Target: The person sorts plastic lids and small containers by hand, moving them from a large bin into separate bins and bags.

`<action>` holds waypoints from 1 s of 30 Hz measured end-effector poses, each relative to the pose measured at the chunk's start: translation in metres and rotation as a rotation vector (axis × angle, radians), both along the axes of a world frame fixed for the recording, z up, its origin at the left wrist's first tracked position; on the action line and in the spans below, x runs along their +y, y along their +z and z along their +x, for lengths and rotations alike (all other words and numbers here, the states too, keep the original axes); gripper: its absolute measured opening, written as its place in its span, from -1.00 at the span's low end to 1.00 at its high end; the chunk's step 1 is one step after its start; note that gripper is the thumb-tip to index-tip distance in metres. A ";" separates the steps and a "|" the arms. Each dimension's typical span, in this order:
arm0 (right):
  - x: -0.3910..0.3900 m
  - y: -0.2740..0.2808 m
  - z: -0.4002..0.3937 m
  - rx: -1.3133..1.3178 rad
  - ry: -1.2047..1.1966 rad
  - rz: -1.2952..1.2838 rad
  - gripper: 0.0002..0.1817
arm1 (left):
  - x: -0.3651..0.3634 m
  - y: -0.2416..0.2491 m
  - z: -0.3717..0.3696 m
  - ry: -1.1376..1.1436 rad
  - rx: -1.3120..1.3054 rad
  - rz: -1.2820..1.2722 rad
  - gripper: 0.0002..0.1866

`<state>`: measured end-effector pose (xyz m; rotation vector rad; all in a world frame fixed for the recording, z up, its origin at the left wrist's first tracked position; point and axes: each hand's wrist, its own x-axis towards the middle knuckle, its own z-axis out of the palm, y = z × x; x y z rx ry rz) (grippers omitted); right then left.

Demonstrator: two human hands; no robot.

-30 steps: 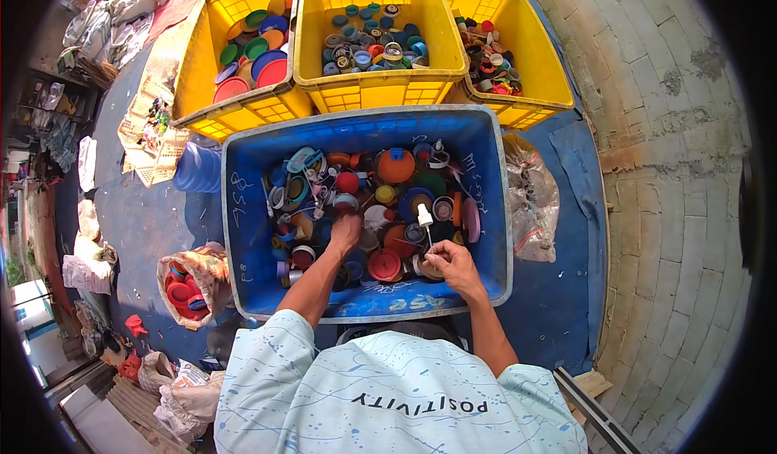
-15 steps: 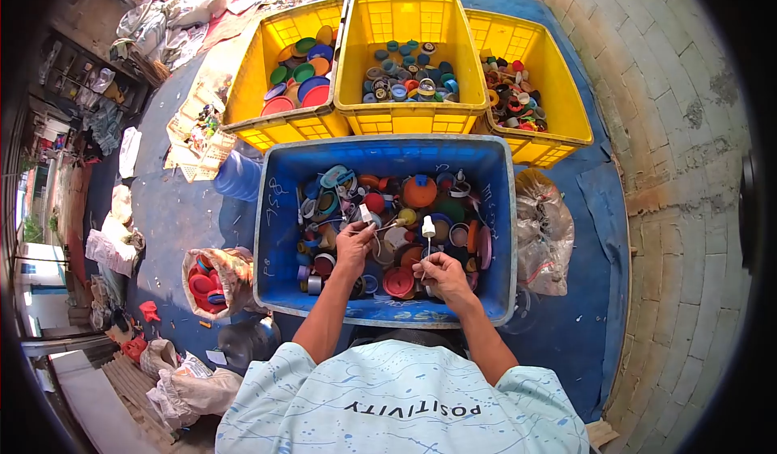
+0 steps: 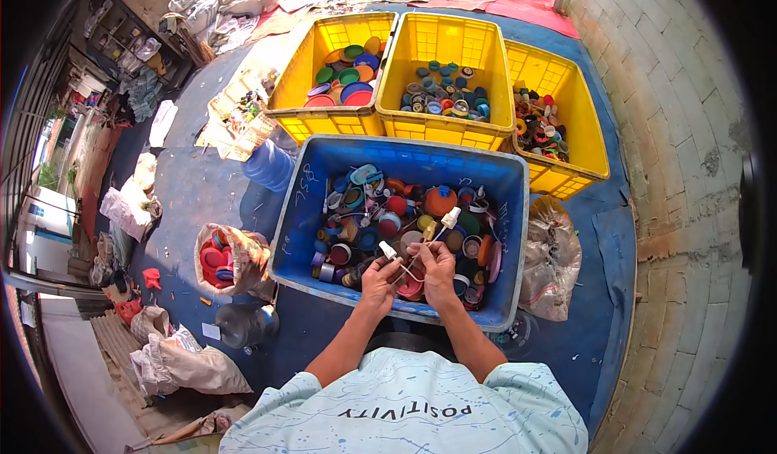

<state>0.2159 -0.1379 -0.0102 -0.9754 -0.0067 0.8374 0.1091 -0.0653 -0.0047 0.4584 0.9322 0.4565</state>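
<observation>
My left hand is closed on a white pump top whose thin dip tube curves toward the other hand. Close beside it, my right hand pinches another white pump top by its thin tube. A yellowish nozzle-like piece stands up right at the right fingertips. Both hands are over the near side of a large blue bin, heaped with mixed plastic caps and lids. Among these are an orange lid and several pump parts; the hands hide some of the pile.
Beyond the bin stand three yellow crates: one with wide lids, one with bluish caps, one with small mixed caps. A sack of red lids is left, a clear plastic sack right, beside a block wall.
My hands have come together and lower over the bin's near side, bringing the two pump tops close to each other. The camera view has turned, shifting the bins rightward.
</observation>
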 end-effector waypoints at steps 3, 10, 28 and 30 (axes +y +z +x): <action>0.005 0.001 -0.007 -0.079 0.042 -0.006 -0.92 | 0.004 0.009 -0.021 0.011 -0.044 0.010 -0.78; 0.028 0.022 -0.036 -0.212 0.299 -0.116 -0.91 | 0.021 0.020 -0.081 0.236 -0.161 -0.029 -0.74; 0.148 0.015 -0.382 -0.595 0.741 -0.309 -0.96 | 0.078 -0.022 -0.459 0.796 -0.239 -0.154 -0.76; 0.158 0.009 -0.410 -0.640 0.747 -0.302 -0.94 | 0.089 -0.014 -0.496 0.833 -0.244 -0.135 -0.77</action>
